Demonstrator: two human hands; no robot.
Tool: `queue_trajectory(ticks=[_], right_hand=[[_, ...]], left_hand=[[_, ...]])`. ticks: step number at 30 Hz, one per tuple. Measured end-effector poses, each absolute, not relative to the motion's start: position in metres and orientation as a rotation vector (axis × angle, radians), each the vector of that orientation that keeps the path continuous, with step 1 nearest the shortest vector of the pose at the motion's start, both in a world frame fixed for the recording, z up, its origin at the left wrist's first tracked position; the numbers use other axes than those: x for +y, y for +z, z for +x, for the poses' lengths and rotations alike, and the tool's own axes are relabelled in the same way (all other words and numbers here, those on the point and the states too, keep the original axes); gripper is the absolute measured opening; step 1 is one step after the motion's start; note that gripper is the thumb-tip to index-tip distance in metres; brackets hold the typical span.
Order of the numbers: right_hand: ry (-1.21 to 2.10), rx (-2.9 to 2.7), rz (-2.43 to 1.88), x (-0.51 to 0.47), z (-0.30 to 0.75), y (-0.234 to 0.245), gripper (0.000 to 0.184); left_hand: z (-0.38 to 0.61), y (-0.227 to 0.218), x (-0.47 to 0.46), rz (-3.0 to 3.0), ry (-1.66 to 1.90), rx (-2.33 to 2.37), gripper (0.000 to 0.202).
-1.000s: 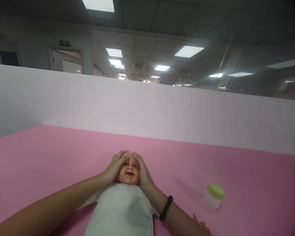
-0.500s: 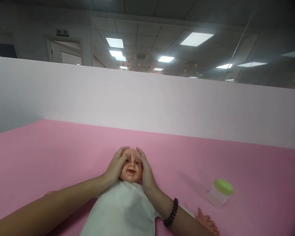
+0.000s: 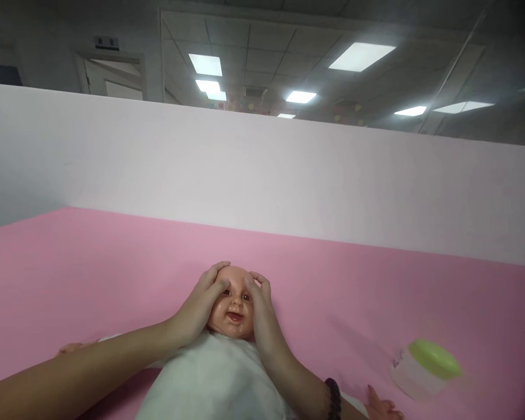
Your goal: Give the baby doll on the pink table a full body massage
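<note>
A baby doll [image 3: 236,318] in a white garment lies on its back on a pink surface, its head away from me. My left hand [image 3: 201,300] cups one side of the doll's head, thumb on the brow. On the other side rests my right hand [image 3: 262,309], its thumb by the other brow and the fingers curled round the temple. A dark beaded bracelet [image 3: 333,399] circles my right wrist. The doll's small hands show beyond my forearms, at left [image 3: 70,348] and right [image 3: 381,403].
To the right of the doll stands a clear tub with a green lid [image 3: 435,359]. The pink surface [image 3: 114,262] runs back to a low white wall [image 3: 254,169]. Behind it are a door and ceiling lights.
My thumbs have shifted on the doll's brow, and the right fingers sit lower around the head. The view has moved in closer, so the tub appears lower and further right.
</note>
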State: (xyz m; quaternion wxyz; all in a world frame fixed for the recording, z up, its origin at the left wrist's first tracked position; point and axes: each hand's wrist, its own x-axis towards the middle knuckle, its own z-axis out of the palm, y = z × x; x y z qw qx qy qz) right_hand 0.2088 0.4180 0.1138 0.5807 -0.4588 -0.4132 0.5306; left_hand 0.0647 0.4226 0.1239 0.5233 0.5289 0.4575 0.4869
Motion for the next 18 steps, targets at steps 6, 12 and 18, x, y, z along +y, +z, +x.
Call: queue_trajectory(ticks=[6,12,18], right_hand=[[1.369,-0.873,-0.993,0.405,0.206,0.129,0.066],[1.391,-0.837,-0.953,0.395,0.204,0.126,0.074],[1.387,-0.891,-0.956,0.395,0.207,0.124,0.071]], left_hand=[[0.068,0.14,0.408,1.21,1.122,1.118,0.063],[0.067,0.135,0.409,1.319,1.167,1.105,0.063],[0.063,0.13,0.409,1.341,1.169,1.083,0.061]])
